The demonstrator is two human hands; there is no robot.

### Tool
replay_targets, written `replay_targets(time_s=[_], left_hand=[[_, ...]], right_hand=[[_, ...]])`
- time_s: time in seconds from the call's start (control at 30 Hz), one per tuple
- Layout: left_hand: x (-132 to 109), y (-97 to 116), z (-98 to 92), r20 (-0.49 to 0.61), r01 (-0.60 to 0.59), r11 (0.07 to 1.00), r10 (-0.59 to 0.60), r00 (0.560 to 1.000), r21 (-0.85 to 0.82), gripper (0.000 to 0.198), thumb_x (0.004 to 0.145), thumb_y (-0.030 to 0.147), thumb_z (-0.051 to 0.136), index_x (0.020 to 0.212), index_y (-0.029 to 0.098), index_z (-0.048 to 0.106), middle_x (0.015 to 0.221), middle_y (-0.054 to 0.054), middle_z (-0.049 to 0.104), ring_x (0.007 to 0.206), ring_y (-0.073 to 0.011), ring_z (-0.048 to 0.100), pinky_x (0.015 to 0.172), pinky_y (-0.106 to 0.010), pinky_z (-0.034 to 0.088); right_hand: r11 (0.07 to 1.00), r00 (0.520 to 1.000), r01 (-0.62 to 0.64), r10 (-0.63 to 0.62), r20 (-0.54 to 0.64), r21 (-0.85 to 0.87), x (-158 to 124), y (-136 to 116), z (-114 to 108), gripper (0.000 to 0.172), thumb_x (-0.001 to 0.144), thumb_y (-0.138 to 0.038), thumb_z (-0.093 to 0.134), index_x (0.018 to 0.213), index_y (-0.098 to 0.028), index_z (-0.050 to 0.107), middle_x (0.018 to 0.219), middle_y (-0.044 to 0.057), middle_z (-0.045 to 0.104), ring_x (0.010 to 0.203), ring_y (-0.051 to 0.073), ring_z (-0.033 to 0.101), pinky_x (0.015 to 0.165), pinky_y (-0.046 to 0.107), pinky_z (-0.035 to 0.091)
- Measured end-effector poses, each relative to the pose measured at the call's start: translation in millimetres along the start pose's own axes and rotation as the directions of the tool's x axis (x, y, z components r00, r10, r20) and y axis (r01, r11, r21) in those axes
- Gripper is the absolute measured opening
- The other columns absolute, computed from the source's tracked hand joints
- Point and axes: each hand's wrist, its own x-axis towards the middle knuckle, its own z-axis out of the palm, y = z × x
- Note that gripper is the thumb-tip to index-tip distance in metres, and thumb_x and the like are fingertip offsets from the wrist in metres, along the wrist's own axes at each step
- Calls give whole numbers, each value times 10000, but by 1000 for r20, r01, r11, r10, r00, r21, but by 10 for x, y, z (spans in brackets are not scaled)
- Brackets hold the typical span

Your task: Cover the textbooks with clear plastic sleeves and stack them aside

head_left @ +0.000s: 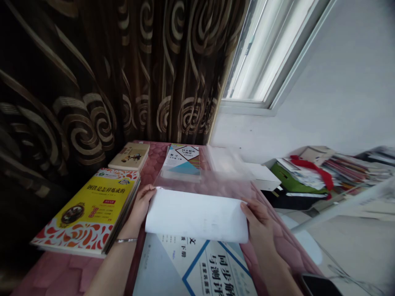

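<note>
A white sheet of paper, its near edge curling down, spans the space between my two hands. My left hand pinches its far left corner; a thin bracelet circles that wrist. My right hand grips the right end, thumb on top. Beyond the paper a clear plastic film stretches away, blurred at its far right; whether it is joined to the paper I cannot tell. Under the paper lies a blue and white workbook, its upper part hidden. Another workbook shows farther back, partly beneath the film.
Left of my hands is a stack topped by a yellow book, with a small tan book behind. A dark phone sits near right. A white box and piled papers stand at right. A patterned curtain hangs behind.
</note>
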Motion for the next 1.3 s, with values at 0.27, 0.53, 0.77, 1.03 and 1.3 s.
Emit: replay_targets(time_s=[0.27,0.53,0.77,1.03,1.3], left_hand=[[6,-11,6,-14,-36,998,37,999,48,242,674,418,670,636,206,561,646,38,564,671,-150,518,651,-234,391],[-38,58,15,129,28,990,-10,992,-136,595,690,452,734,1210,211,576,847,-15,717,702,-168,618,674,-261,455],[3,-27,50,-2,-76,997,76,997,-32,515,699,450,707,1124,175,607,747,5,674,658,-146,589,614,-240,440],[13,-83,57,-65,-110,994,110,992,6,416,722,415,701,1064,185,647,765,10,659,687,-141,574,646,-236,441],[-42,66,38,36,-10,996,13,999,-90,507,672,443,744,1083,184,598,732,13,662,659,-154,596,623,-243,437]], right_hand=[[1000,999,-1,-1,46,27,8,19,-20,331,540,-403,830,776,-215,693,757,2,694,673,159,595,591,275,487],[1000,999,-2,1,38,12,17,25,-16,358,526,-427,832,783,-219,696,734,0,683,649,154,580,557,262,470],[999,998,45,-44,54,-10,55,76,-8,361,559,-457,819,794,-220,680,719,-6,664,617,148,563,531,263,452],[996,996,81,-81,27,-32,43,82,1,346,591,-450,810,813,-223,674,754,-21,662,666,140,575,575,252,481],[998,998,61,-61,30,-6,45,75,-2,325,585,-433,808,794,-220,678,714,-28,665,635,136,573,554,243,469]])
